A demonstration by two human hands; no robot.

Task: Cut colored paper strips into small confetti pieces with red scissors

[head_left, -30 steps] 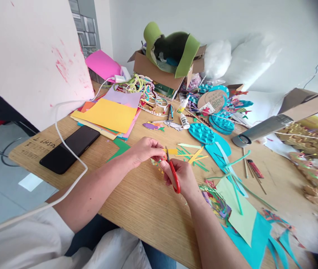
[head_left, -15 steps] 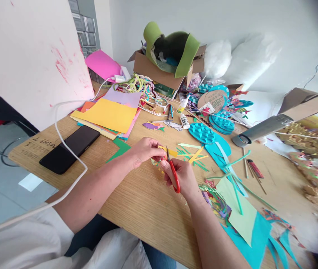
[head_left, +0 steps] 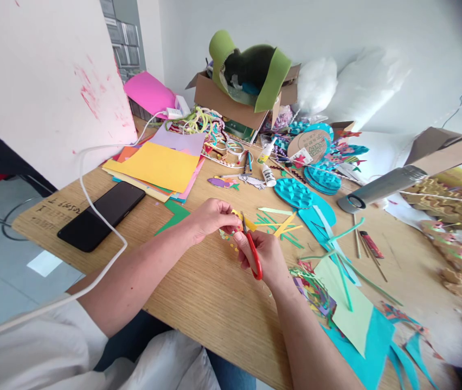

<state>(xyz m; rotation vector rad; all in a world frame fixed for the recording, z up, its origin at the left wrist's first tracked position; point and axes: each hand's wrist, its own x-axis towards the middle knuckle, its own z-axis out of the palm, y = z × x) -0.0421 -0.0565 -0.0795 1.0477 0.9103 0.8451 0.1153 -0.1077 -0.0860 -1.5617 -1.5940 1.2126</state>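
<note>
My right hand [head_left: 264,254] grips red-handled scissors [head_left: 254,253], their dark blades pointing up and away. Pinched in the fingertips of my left hand [head_left: 215,219] is a small yellow paper piece [head_left: 249,223], which passes by the blades. Part of that paper is hidden behind my fingers and the scissors. Small yellow and green paper bits [head_left: 231,245] lie on the table under my hands. Just beyond my right hand are thin green strips [head_left: 269,221] and crossed yellow strips [head_left: 286,225] of paper.
Coloured sheets [head_left: 161,165] are stacked at the back left, near a black phone [head_left: 101,216] with a white cable [head_left: 92,203] looping over it and my left arm. Glue bottles [head_left: 268,176], turquoise foam pieces [head_left: 294,193] and a steel flask [head_left: 381,188] stand or lie farther right.
The yellow paper at the scissor blades has shifted and now tilts downward to the right. Both hands stay almost in the same place.
</note>
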